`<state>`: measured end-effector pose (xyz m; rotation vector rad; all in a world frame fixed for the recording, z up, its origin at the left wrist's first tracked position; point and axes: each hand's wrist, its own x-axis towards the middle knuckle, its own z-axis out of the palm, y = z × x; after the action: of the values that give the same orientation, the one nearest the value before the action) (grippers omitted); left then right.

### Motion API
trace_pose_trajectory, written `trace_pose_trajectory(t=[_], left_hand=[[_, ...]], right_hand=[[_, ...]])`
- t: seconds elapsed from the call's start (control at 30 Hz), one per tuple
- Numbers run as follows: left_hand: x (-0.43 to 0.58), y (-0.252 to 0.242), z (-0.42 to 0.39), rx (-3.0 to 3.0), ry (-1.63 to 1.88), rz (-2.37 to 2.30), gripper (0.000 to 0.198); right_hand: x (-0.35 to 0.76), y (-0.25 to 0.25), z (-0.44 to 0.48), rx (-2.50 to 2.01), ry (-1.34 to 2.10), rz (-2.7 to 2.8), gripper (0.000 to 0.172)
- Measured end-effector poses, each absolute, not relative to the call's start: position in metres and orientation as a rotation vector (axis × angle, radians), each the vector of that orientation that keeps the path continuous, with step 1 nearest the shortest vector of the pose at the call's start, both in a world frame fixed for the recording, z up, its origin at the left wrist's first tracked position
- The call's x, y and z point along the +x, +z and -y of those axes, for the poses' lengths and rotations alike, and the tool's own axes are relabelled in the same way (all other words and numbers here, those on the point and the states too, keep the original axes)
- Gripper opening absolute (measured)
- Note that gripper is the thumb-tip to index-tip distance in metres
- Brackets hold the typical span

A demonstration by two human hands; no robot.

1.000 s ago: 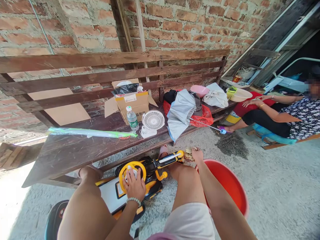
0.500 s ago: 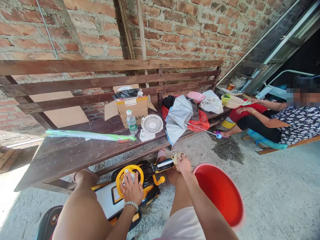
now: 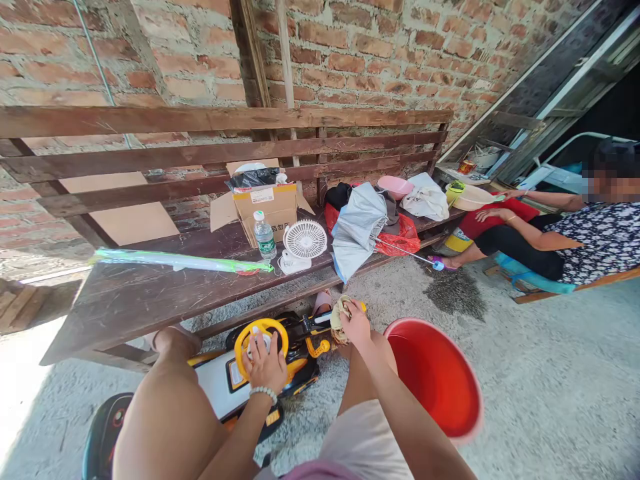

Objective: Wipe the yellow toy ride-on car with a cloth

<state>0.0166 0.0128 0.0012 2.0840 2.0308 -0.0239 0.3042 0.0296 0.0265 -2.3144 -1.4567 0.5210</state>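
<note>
A yellow, black and white ride-on toy car (image 3: 213, 392) stands between my legs. My left hand (image 3: 269, 367) lies on its yellow steering wheel (image 3: 241, 339), fingers spread over the hub. With my right hand (image 3: 357, 327) I grip a pale, crumpled rag (image 3: 339, 313). The rag is against the black-and-white bar (image 3: 321, 319) that sticks out from the car's front. A yellow tip of the bar shows just beyond my fingers. To the right of my right forearm stands a large red bucket (image 3: 433, 383); I cannot tell whether it holds water.
A wooden bench (image 3: 150, 293) runs along the brick wall. On it are a cardboard box (image 3: 275, 207), a water bottle (image 3: 265, 239), a white fan (image 3: 305, 240) and a half-folded umbrella (image 3: 357, 230). At right sits another person (image 3: 600, 237). A dark seat-like object (image 3: 105, 433) is at lower left.
My right hand has drawn the rag a little left and back along the bar, uncovering its yellow tip. My left hand stays on the steering wheel. The view has shifted slightly.
</note>
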Motion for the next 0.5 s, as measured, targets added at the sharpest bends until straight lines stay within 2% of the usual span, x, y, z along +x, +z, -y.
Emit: trace_pose_trajectory(t=[0.13,0.3,0.4,0.5], left_hand=[[0.017,0.001,-0.013,2.082,-0.021,-2.029,0.069],[0.018,0.001,-0.012,2.084,-0.002,-2.041,0.065],[0.017,0.002,-0.013,2.071,0.014,-2.02,0.063],[0.015,0.003,-0.014,2.07,-0.011,-2.008,0.065]], right_hand=[[0.311,0.033,-0.045,-2.358,0.495,1.455,0.057],[0.364,0.03,-0.037,-2.459,0.487,1.047,0.054],[0.397,0.03,-0.035,-2.462,0.462,0.778,0.059],[0.406,0.026,-0.038,-2.403,0.575,0.863,0.058]])
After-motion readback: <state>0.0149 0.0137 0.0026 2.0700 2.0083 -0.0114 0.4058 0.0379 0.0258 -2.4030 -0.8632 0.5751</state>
